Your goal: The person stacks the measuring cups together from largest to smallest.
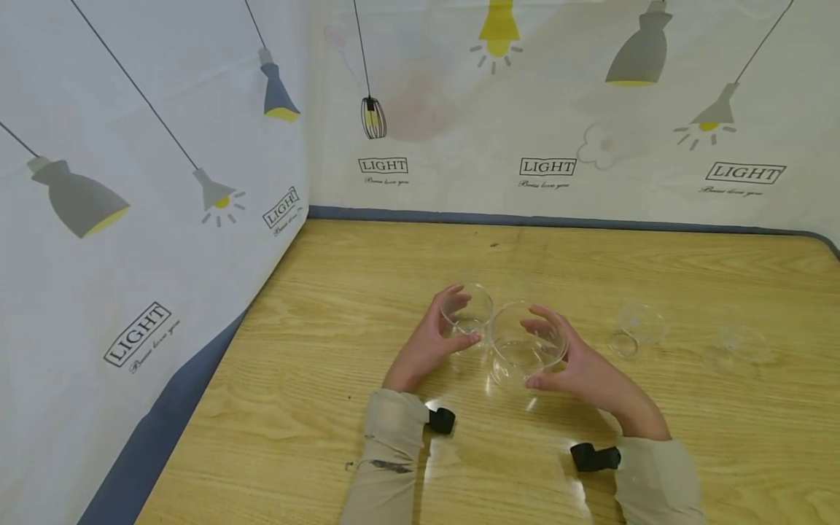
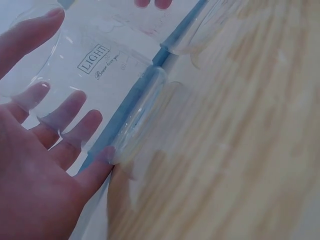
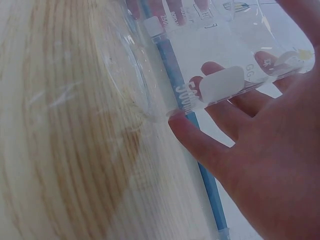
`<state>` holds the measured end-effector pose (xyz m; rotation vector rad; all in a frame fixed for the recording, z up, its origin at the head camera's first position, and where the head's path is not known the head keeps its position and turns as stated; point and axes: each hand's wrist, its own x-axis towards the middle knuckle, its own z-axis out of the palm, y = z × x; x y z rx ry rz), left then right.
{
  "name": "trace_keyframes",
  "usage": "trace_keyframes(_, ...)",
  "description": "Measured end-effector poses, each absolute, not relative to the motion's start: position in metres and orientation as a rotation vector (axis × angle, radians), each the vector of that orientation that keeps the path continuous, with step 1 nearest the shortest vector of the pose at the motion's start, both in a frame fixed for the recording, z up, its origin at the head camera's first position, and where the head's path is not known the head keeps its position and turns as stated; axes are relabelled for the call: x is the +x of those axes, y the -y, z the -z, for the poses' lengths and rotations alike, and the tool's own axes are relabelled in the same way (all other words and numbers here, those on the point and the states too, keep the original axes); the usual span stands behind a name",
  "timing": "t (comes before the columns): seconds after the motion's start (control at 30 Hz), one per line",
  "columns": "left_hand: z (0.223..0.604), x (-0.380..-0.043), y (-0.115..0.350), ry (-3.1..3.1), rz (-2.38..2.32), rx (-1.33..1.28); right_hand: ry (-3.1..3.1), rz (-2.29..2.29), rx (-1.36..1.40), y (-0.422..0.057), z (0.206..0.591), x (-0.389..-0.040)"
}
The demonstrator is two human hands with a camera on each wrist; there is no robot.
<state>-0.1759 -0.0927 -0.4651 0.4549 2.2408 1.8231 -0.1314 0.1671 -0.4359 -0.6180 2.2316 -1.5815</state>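
Large beaker (image 1: 527,354), over the table (image 1: 295,430): the right hand (image 1: 580,368)'s grip curls round it; immediately to its left, the left hand (image 1: 428,341)'s grip curls round the small beaker (image 1: 469,315).

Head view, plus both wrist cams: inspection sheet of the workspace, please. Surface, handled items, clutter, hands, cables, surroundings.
Surface: wood-grain table, small dark marks.
Handled items: smaller clear beaker beside larger clear beaker, no contents visible; the larger carries white 500 ml lettering.
Clutter: more clear glassware right of the hands; exact pieces hard to tell.
Hands: left hand holds the smaller beaker, right hand the larger.
Cables: nothing seen.
Surroundings: white backdrop printed with lamps and LIGHT, blue lower edge.
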Motion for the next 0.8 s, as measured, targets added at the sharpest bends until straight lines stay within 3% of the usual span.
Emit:
trace_keyframes(0.37, 0.461, -0.175, 0.094, -2.26, -1.843, 0.415, -2.251, 1.573, -0.625, -0.167, 0.437, -0.131)
trace_keyframes(0.8, 0.424, -0.162, 0.093, -2.263, -1.848, 0.381, -2.25, 1.576, -0.62, -0.167, 0.436, -0.131)
